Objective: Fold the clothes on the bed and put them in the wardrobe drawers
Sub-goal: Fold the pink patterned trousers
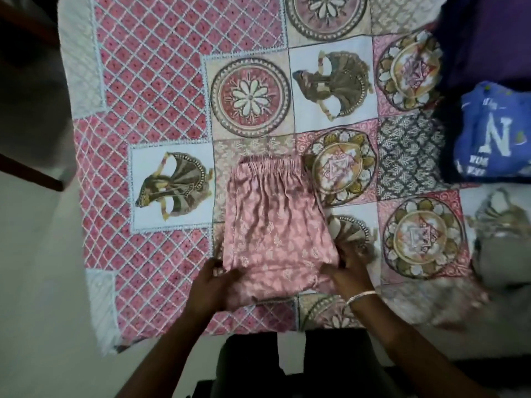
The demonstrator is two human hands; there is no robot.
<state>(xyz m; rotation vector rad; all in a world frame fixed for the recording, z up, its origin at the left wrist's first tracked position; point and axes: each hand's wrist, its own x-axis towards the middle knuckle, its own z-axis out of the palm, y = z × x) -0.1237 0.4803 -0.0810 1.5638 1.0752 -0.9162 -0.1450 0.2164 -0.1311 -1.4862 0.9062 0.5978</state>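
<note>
Folding time, on the bed (pixel 161 110). Pink patterned shorts (pixel 273 228) lying flat on the bedspread, stretchy waistband at the far end, bottom edge close to the body. Left hand (pixel 214 285) at the near left corner of the shorts, fingers (pixel 230 275) curled over the cloth edge and holding it. Right hand (pixel 349 271) at the near right corner, fingers bent and pinching the cloth there, a bit blurry. Silver bangle (pixel 360 296) on the right wrist.

Looks like the middle of a fold, not the end. Next move, most likely: lift the near edge with both hands and lay it up toward the waistband, corners lined up, then press flat. Soft, floppy cloth, so easy to bunch up if one hand pulls more.

More clothes waiting off to the right: a blue shirt with a big white N (pixel 494 133), a purple cloth (pixel 485 38) past it, and a grey one (pixel 502 254) nearer. No wardrobe or drawers in sight yet.
</note>
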